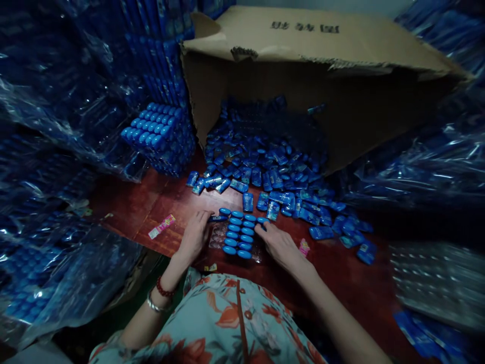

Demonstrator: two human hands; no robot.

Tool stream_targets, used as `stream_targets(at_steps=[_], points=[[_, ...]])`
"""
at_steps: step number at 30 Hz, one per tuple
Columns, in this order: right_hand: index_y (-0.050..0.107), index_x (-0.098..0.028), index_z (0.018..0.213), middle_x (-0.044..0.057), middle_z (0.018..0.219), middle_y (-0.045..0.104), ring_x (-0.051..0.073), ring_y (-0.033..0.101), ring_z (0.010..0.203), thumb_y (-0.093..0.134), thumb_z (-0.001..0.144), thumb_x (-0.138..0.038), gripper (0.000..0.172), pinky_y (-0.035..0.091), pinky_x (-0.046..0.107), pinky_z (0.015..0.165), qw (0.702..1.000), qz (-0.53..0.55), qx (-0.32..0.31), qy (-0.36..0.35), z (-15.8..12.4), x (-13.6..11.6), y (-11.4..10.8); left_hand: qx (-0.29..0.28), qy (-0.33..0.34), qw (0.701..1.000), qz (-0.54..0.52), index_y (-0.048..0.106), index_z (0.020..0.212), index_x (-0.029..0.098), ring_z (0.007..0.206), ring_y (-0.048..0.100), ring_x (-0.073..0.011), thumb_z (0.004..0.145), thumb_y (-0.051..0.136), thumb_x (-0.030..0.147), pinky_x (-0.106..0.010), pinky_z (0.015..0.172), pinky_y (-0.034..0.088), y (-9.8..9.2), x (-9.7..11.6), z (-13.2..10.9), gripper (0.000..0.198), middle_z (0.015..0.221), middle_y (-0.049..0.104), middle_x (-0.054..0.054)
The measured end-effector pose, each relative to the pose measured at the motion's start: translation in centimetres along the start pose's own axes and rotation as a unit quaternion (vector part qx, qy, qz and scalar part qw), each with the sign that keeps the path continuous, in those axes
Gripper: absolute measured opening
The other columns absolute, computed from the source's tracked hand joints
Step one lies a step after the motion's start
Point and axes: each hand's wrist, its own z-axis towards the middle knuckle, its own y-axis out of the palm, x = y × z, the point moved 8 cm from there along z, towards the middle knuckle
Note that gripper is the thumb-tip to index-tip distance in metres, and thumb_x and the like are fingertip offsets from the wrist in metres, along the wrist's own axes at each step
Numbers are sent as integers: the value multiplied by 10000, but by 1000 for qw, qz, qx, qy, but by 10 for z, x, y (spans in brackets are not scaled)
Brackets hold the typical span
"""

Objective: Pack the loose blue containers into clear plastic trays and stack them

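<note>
A clear plastic tray (pixel 217 236) with moulded slots lies before me on the reddish-brown table, and two columns of small blue oval-ended containers (pixel 234 235) stand in its middle. My left hand (pixel 196 233) is at the tray's left side, its fingertips closed on the end of a dark blue container (pixel 219 219) lying at the upper left corner. On the opposite side, my right hand (pixel 278 242) pinches a blue container (pixel 262 220) at the upper right of the rows. Part of the tray is hidden beneath the containers and my right hand.
A cardboard box (pixel 303 35) lies open toward me, with a heap of loose blue containers (pixel 261 162) spilling out. Stacked filled trays (pixel 151 126) stand at left. Empty clear trays (pixel 439 283) are piled at right. Plastic-wrapped stacks flank both sides. A pink wrapper (pixel 162 226) lies left.
</note>
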Motion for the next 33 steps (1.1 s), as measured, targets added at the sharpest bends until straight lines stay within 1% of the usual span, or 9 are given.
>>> stream_targets(at_steps=[4, 8, 12, 16, 21, 25, 28, 30, 33], points=[[516, -203, 1188, 93, 1073, 582, 172, 578, 877, 361, 860, -55, 392, 438, 264, 706, 1000, 1, 30, -1, -2, 5, -1, -72, 58, 994, 53, 516, 1152, 184, 933, 520, -190, 839, 366, 45, -308, 782, 473, 9, 11, 8, 374, 1060, 542, -84], [527, -185, 1211, 104, 1078, 603, 182, 579, 862, 377, 879, -91, 376, 438, 283, 744, 997, -27, 74, -9, -6, 6, 0, -158, 131, 972, 112, 538, 1068, 169, 985, 491, -208, 860, 403, 72, -317, 796, 473, 16, 27, 13, 267, 1103, 537, -96], [545, -211, 1222, 101, 1010, 635, 194, 576, 852, 399, 889, -118, 376, 422, 295, 731, 992, -47, 115, 11, -5, 8, 4, -222, 181, 943, 168, 560, 938, 147, 944, 501, -227, 880, 415, 96, -320, 724, 483, 28, 43, 16, 164, 1000, 551, -103], [545, -248, 1249, 96, 972, 646, 193, 579, 812, 400, 919, -206, 363, 406, 300, 699, 986, -53, 149, 49, -7, 9, 7, -231, 226, 923, 209, 572, 933, 121, 921, 510, -244, 871, 409, 60, -342, 727, 479, 35, 54, 19, 185, 963, 556, -125], [517, -265, 1288, 102, 962, 640, 190, 590, 752, 382, 930, -257, 383, 388, 292, 633, 984, -34, 155, 77, -13, 8, 2, -242, 250, 911, 221, 584, 905, 115, 904, 515, -261, 876, 401, 63, -363, 726, 467, 37, 55, 22, 192, 926, 576, -137], [529, -254, 1277, 82, 888, 655, 165, 597, 712, 353, 935, -235, 385, 382, 265, 604, 976, -34, 187, 106, -11, 17, -13, -231, 285, 907, 209, 572, 899, 137, 894, 522, -238, 876, 431, 85, -353, 780, 452, 36, 53, 23, 153, 921, 580, -114], [578, -246, 1215, 65, 897, 666, 163, 605, 717, 349, 948, -297, 356, 402, 257, 596, 966, 28, 212, 143, -4, 32, -29, -223, 296, 907, 198, 557, 944, 133, 893, 535, -226, 877, 438, 96, -343, 789, 452, 33, 49, 22, 141, 963, 580, -108], [606, -247, 1171, 61, 952, 663, 175, 610, 800, 372, 944, -342, 340, 440, 264, 652, 965, 84, 214, 122, 4, 32, -38, -209, 278, 924, 159, 531, 1021, 128, 907, 545, -219, 885, 413, 93, -340, 795, 459, 27, 44, 23, 184, 1013, 577, -113], [586, -276, 1206, 75, 1164, 606, 221, 535, 1075, 449, 911, -401, 348, 438, 344, 868, 976, 115, 185, 2, 19, 7, -41, -174, 223, 957, 56, 478, 1134, 136, 952, 554, -212, 898, 373, 103, -354, 834, 467, 17, 34, 24, 261, 1050, 579, -114]])
